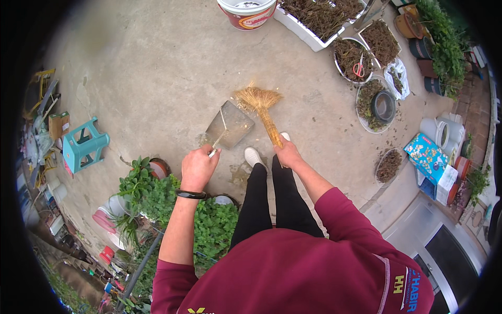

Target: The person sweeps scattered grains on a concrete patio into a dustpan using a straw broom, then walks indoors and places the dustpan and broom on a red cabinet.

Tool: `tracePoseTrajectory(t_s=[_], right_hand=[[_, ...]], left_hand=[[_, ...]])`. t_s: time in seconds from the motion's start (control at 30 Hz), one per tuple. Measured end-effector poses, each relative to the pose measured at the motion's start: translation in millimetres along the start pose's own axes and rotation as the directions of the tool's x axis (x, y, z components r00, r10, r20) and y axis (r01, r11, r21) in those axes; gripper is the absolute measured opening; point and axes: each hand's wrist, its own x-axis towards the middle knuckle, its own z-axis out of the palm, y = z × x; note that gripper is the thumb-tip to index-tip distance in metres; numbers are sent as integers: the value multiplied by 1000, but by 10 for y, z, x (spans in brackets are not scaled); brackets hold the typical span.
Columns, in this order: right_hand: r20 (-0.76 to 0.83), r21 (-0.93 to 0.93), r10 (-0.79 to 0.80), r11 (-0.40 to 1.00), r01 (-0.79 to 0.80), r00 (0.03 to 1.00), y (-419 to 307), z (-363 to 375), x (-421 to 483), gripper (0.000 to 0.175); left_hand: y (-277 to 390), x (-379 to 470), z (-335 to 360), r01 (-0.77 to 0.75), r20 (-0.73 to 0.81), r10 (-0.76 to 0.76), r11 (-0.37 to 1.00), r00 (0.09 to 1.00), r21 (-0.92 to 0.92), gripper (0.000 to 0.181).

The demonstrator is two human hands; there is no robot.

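My left hand (pixel 199 167) grips the thin handle of a grey metal dustpan (pixel 235 127), which rests on the concrete floor in front of my feet. A bound straw broom (pixel 268 119) is held by its handle in my right hand (pixel 289 152). Its bristles fan out on the floor just beyond the dustpan's far right corner. Small pale bits lie in the pan and around the bristles. The fingers of both hands are wrapped around the handles and partly hidden.
A teal plastic stool (pixel 84 145) stands at left, leafy potted plants (pixel 157 192) near my left arm. Ahead are a red-and-white bucket (pixel 249 15) and a foam box (pixel 298 33) of dried plant matter. Red scissors (pixel 358 70) lie in a basin (pixel 341 70); a mesh basket (pixel 366 121) holds a dark bowl (pixel 383 106).
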Motion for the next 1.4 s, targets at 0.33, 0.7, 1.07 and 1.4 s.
tracePoseTrajectory(t_s=[0.33,0.7,1.07,1.4], right_hand=[[-120,-244,5,969,-34,993,-168,-662,456,57],[35,-256,30,966,-20,999,40,-88,-120,57],[-333,-178,-86,984,27,939,92,-1208,677,53],[-95,-180,37,982,-54,995,81,-572,1041,52]], left_hand=[[6,25,11,33,15,-33,999,999,26,30],[1,2,-26,60,18,-60,998,998,16,30],[-1,-20,-31,20,-23,-20,1000,1000,-24,28],[-59,-30,1,74,-9,-74,997,997,-34,26]])
